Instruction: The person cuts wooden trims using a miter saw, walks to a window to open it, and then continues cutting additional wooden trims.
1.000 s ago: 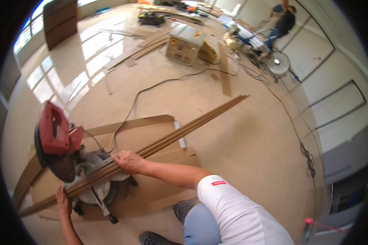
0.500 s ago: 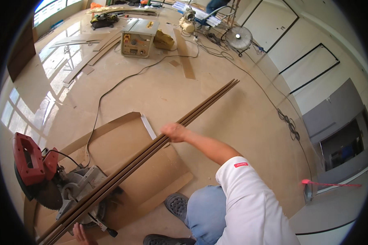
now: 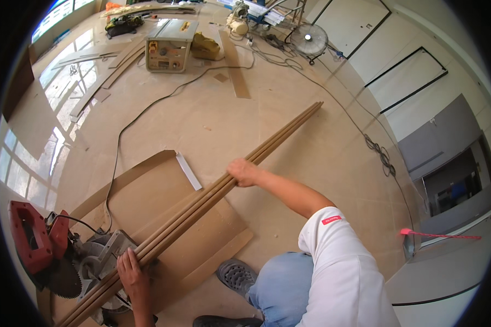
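A bundle of long brown wooden strips (image 3: 193,211) runs diagonally from the lower left up to the right. My right hand (image 3: 244,171) is closed around the bundle past its middle, toward the far end. Lower down, my left hand (image 3: 132,275) curls its fingers over the strips; its thumb is hidden. Beneath the near part of the bundle lies the metal base of a miter saw (image 3: 112,248). Its red handle (image 3: 31,237) and toothed blade (image 3: 63,279) are raised to the left of the strips. The near ends of the strips run out of the picture.
Flattened cardboard (image 3: 147,199) lies under the saw, with a white strip (image 3: 189,171) at its edge. A black cable (image 3: 126,128) crosses the tiled floor. Farther off stand a table saw (image 3: 169,49), loose boards (image 3: 234,68) and a floor fan (image 3: 308,41). Grey panels (image 3: 439,139) lean on the right.
My left hand has moved up from below the strips and now grips them over the saw base. My right hand and the bundle have shifted slightly right; the strips have turned, showing lighter faces.
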